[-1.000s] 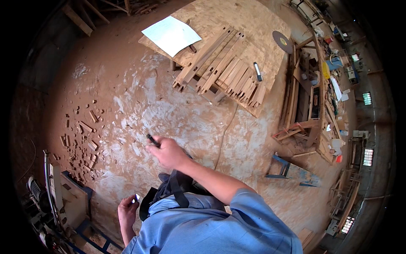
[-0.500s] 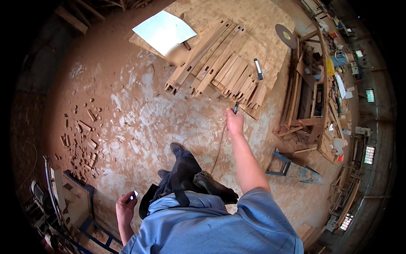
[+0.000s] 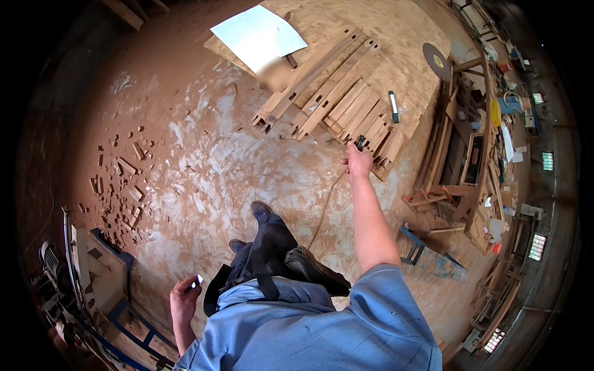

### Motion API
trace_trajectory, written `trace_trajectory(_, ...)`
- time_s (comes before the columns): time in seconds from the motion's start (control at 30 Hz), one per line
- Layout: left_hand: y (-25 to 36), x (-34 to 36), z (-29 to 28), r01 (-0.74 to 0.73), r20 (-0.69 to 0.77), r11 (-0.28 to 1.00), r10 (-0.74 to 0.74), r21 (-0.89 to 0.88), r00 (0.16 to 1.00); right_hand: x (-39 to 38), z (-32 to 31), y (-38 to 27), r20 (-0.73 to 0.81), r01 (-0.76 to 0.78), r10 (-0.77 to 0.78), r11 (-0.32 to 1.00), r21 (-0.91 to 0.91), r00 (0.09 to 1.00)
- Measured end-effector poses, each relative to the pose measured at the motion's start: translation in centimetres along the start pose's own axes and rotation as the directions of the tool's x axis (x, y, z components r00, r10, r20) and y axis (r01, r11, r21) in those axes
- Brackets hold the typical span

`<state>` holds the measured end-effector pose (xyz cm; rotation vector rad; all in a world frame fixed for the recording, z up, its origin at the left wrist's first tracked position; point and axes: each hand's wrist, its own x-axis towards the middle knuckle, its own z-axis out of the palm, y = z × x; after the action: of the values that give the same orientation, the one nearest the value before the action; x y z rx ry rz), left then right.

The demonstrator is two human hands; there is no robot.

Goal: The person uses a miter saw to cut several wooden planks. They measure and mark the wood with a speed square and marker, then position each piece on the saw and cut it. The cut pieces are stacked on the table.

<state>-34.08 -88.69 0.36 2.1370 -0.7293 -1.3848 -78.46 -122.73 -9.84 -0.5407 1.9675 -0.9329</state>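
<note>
Nearest to the camera, a small white and dark object (image 3: 198,280) is held in the left hand (image 3: 184,300), which is closed around it low at the person's side, above the sawdust-covered floor (image 3: 204,167). Just beside this hand, at the left edge, a machine with a blue frame (image 3: 99,272) is seen.

Farther out, the right arm is stretched forward, and the right hand (image 3: 359,162) is closed around a small dark tool (image 3: 360,143), of which only the upper end is visible above the fingers. This tool is held just at the near edge of a row of wooden slats (image 3: 337,99), which are laid side by side on a low board.

On the slats, a slim white and dark tool (image 3: 393,105) is lying. Beyond them, a white sheet (image 3: 257,36) is placed. To the right, a round saw blade (image 3: 436,62) is leaned against stacked wooden frames (image 3: 461,154).
</note>
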Motion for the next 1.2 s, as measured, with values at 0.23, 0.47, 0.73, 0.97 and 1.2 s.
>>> trace_trajectory(0.23,-1.4,0.1,0.1,0.005,0.003,1.000,-0.005,0.014,1.000,1.3,0.0,1.1,0.023,-0.017,0.016,0.999,0.046,1.000)
trace_trajectory(0.47,-2.5,0.2,0.2,0.023,-0.003,0.996,-0.023,-0.088,1.000,1.0,0.0,1.4,0.047,-0.015,0.008,0.990,0.143,0.999)
trace_trajectory(0.73,-2.1,0.3,0.7,0.046,0.024,0.996,-0.044,-0.080,0.999,0.1,-1.0,1.0,0.054,-0.028,0.019,0.987,0.156,0.998)
trace_trajectory(0.97,-0.5,0.2,1.4,-0.009,0.019,1.000,0.008,0.010,1.000,1.9,-0.2,2.1,0.050,0.099,-0.102,0.993,0.062,0.994)
trace_trajectory(1.2,-1.0,-2.5,-1.2,-0.003,-0.131,0.978,0.031,0.209,0.991,0.9,-0.3,9.6,0.168,0.231,-0.226,0.973,-0.014,0.960)
